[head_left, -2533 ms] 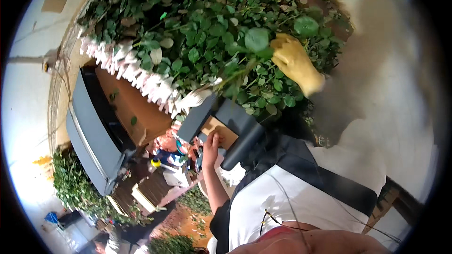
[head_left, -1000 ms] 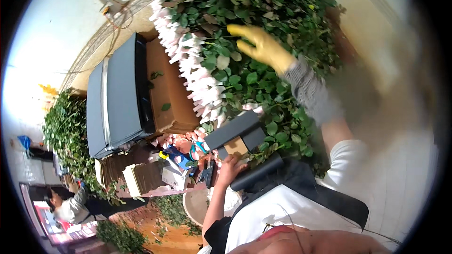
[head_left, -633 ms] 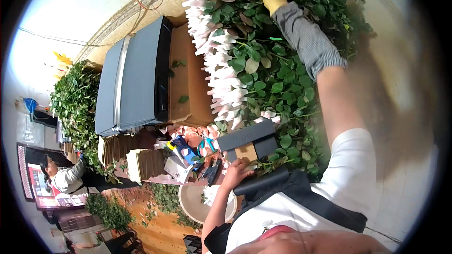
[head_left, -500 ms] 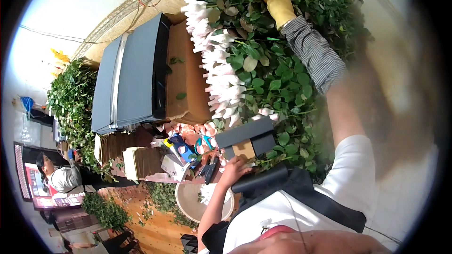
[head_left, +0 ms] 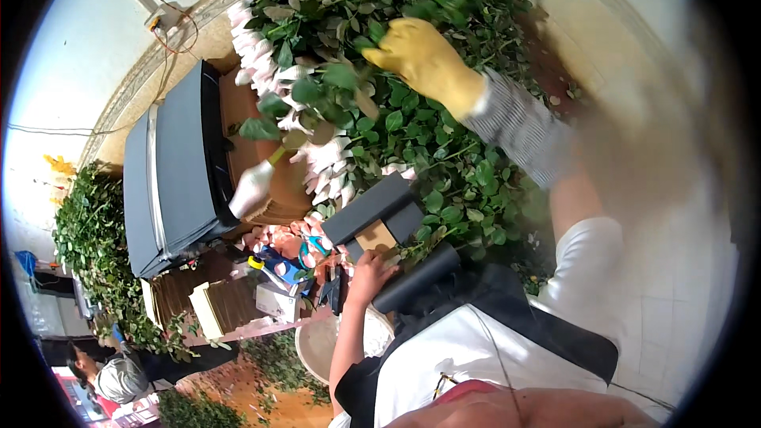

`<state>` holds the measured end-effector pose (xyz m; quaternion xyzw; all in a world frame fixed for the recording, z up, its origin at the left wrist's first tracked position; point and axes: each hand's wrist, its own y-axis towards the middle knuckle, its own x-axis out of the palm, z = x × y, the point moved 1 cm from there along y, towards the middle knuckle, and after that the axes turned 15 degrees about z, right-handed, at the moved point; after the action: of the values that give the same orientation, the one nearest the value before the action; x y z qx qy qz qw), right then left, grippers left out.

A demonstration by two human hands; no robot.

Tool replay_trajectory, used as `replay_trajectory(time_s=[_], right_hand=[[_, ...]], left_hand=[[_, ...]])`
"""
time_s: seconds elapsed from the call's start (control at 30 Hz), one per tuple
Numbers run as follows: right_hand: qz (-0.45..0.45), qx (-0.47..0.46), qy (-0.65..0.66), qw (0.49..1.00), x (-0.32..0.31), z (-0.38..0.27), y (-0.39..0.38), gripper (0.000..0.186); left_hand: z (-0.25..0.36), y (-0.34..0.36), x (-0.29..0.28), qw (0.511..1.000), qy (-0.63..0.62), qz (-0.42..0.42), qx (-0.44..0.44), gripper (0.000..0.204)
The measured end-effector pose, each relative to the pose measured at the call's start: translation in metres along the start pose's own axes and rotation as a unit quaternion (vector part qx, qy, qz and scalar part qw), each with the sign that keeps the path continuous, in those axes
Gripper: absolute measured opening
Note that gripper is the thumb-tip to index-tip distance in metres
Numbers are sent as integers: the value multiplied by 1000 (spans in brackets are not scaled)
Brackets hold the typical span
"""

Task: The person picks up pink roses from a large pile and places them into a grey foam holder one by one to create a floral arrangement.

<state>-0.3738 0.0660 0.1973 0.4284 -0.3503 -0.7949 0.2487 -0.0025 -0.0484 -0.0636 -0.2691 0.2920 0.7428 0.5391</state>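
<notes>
My right hand (head_left: 420,59), in a yellow rubber glove with a checked sleeve, is closed on a rose stem above the heaped greenery. The rose bud (head_left: 254,189), in a whitish-pink sleeve, points down and left, with green leaves (head_left: 325,87) along the stem. My bare left hand (head_left: 371,276) lies with fingers stretched at the edge of a tan cardboard piece (head_left: 376,236) on a dark grey board (head_left: 365,210). Beneath my right arm is a big pile of leafy rose stems (head_left: 452,158), with sleeved buds (head_left: 325,160) lined along its left side.
A strapped stack of grey-blue sheets (head_left: 178,166) stands left of the pile. Nearer are brown cardboard pieces (head_left: 226,301), pink petals (head_left: 277,234), a blue-and-yellow object (head_left: 277,265) and a white bin (head_left: 317,345). A co-worker (head_left: 123,376) stands at the far left.
My gloved right hand has lifted off the pile and come nearer, now with a sleeved rose in it. My left hand stays by the cardboard. The whole view has shifted.
</notes>
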Motion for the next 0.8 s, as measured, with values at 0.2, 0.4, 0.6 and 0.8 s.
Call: replay_trajectory(time_s=[0.2,0.4,0.6,0.8], right_hand=[[-209,93,137,964,-92,-30,-100,21],[-373,160,301,863,-117,-149,-218,17],[-508,204,324,772,-88,-157,-267,25],[-312,237,425,816,-36,-58,-124,43]], left_hand=[[-10,5,-5,996,-43,-34,-73,33],[-34,24,-13,950,-230,-90,-191,38],[-24,-10,2,997,-37,6,60,42],[-15,0,9,996,6,92,8,18]])
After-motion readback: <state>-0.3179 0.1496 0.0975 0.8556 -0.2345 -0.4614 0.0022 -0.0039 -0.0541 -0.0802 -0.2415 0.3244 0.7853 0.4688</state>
